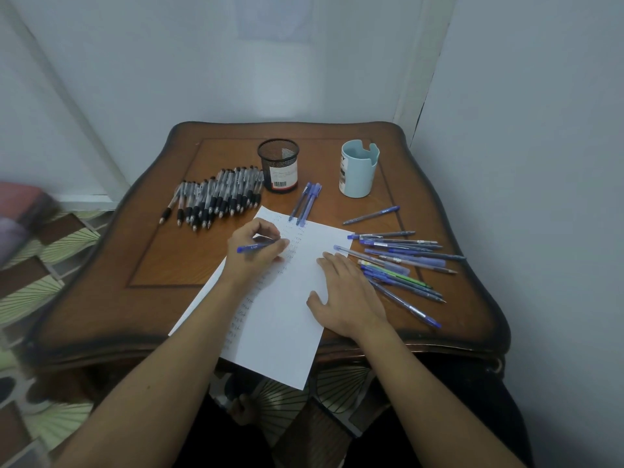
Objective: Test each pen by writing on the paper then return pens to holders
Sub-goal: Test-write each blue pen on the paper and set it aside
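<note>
**Testing under way, holders unfilled**

The blue pen [256,247] is pinched in the left hand [253,258], its tip on the marked paper [280,332]. The right hand [347,298] lies flat, steadying the sheet. The mesh holder [278,163] and pale cup [358,170] look empty, and the pen piles [401,261] lie on the table [162,265].

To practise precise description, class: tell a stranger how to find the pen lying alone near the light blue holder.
Start at the wooden table, then its far right, where a light blue holder stands. Just in front lies one pen alone, touching none, unlike the fanned pile nearer the person.
</note>
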`<state>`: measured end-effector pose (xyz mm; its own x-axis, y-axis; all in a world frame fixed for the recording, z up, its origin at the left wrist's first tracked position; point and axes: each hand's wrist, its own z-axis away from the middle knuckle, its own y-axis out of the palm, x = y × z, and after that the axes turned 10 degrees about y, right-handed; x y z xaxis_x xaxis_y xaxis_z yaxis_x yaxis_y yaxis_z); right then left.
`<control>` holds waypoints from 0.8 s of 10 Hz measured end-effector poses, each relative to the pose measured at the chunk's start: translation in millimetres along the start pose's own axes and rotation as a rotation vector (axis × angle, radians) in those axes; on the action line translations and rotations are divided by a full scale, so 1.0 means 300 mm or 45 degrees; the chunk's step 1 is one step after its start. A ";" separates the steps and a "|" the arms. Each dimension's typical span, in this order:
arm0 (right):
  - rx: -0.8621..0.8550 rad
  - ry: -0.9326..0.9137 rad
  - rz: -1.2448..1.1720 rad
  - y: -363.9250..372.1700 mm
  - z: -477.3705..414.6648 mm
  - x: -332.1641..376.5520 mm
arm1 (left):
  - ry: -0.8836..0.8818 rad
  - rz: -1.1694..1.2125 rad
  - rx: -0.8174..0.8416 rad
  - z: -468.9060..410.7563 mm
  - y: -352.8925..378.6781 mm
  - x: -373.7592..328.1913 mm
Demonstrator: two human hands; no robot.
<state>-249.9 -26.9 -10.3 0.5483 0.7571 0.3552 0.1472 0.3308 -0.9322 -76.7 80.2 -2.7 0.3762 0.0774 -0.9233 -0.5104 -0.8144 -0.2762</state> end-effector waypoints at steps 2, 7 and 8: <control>0.001 0.006 0.015 -0.004 0.001 0.004 | -0.013 -0.110 -0.070 0.007 0.000 0.014; 0.010 0.016 0.024 -0.006 -0.001 0.007 | -0.001 -0.173 -0.079 0.008 0.001 0.014; 0.009 0.016 0.023 -0.005 0.000 0.007 | 0.058 -0.187 -0.074 0.009 0.003 0.016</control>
<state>-248.9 -25.8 -8.2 0.5613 0.7557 0.3375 0.1317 0.3210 -0.9379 -77.6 81.4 -8.0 0.4788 0.1728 -0.8607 -0.4020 -0.8285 -0.3899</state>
